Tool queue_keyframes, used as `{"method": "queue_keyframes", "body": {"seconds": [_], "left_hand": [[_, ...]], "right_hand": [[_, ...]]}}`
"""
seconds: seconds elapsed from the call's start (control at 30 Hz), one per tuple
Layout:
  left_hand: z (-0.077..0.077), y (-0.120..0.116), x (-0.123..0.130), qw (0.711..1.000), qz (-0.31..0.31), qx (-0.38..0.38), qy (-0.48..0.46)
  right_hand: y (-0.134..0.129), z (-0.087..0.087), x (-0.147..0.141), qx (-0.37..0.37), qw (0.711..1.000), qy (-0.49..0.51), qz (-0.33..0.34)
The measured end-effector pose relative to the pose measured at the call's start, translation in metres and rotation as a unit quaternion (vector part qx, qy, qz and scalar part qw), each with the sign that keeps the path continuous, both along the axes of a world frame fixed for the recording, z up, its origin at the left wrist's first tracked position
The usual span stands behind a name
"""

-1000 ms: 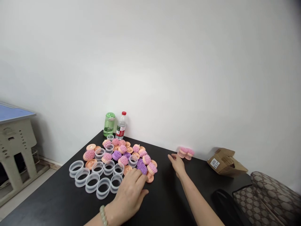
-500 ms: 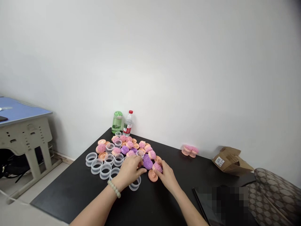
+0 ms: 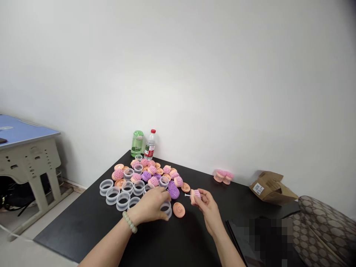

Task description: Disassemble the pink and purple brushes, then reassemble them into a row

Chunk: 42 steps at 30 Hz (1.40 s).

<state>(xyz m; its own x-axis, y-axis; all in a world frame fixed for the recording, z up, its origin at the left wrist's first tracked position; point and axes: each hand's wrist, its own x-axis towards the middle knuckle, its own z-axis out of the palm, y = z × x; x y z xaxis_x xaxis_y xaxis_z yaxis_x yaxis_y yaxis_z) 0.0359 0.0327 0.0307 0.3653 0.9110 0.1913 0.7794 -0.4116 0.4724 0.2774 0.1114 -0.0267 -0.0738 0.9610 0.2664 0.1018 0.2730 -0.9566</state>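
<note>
The right hand (image 3: 209, 212) is closed in a pinch and holds a pink bristled plastic brush head (image 3: 195, 196) with a thin pin. The left hand (image 3: 148, 206) is half closed on a clear plastic ring (image 3: 166, 209), near a flat round orange plastic disc (image 3: 178, 210) and a pile of similar brush parts (image 3: 147, 178) on the black worktop (image 3: 78, 233).

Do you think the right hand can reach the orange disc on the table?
Probably yes: nothing lies between the right hand and the orange disc, though that hand holds a pink brush head.
</note>
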Motion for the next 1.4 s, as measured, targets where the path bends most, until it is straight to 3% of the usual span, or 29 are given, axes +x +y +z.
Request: {"method": "queue_keyframes", "body": {"seconds": [0.1, 0.2, 0.37, 0.53, 0.83, 1.4], "left_hand": [[-0.001, 0.002, 0.004, 0.978, 0.013, -0.028, -0.205], [-0.012, 0.009, 0.007, 0.924, 0.020, -0.067, -0.375], [-0.023, 0.016, 0.012, 0.872, 0.003, -0.103, -0.479], [-0.021, 0.012, 0.017, 0.854, -0.008, -0.117, -0.507], [-0.023, 0.012, 0.021, 0.816, -0.022, -0.136, -0.561], [-0.024, 0.013, 0.020, 0.835, -0.009, -0.147, -0.531]], "right_hand": [[-0.012, 0.012, -0.001, -0.020, 0.993, 0.107, 0.039], [-0.021, 0.018, -0.005, -0.002, 0.987, 0.145, 0.067], [-0.027, 0.010, -0.014, 0.033, 0.987, 0.116, 0.102], [-0.029, 0.000, -0.023, 0.084, 0.984, 0.103, 0.116], [-0.031, 0.002, -0.023, 0.114, 0.984, 0.058, 0.123], [-0.035, 0.007, -0.021, 0.101, 0.986, 0.034, 0.132]]}}
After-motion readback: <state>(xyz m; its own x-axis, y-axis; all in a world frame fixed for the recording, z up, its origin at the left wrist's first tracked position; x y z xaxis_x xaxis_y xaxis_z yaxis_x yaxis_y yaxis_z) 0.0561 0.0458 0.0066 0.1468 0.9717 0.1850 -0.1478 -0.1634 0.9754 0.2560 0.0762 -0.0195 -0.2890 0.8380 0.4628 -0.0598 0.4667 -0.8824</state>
